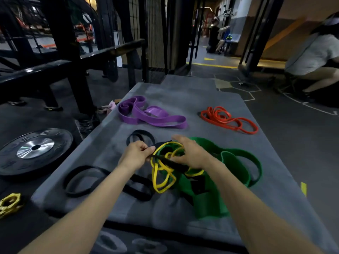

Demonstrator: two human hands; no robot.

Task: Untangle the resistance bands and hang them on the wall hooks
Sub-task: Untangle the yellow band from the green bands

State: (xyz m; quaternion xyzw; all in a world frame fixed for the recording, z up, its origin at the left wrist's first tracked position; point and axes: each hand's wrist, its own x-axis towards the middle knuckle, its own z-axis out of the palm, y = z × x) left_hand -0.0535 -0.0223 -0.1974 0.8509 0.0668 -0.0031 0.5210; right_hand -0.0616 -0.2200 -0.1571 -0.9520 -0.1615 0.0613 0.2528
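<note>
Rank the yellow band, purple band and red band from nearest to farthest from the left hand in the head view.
1. Yellow band, just right of the left hand.
2. Purple band, beyond it on the mat.
3. Red band, far right.

Gym floor: round black weight plate with silver hub [35, 147] near left, black steel rack frame [60, 43] far left, grey padded mat [183, 99] centre, dark rubber flooring with painted lines [293, 125] right.

Tangled yellow, black, green bands [165, 169] on mat
</note>
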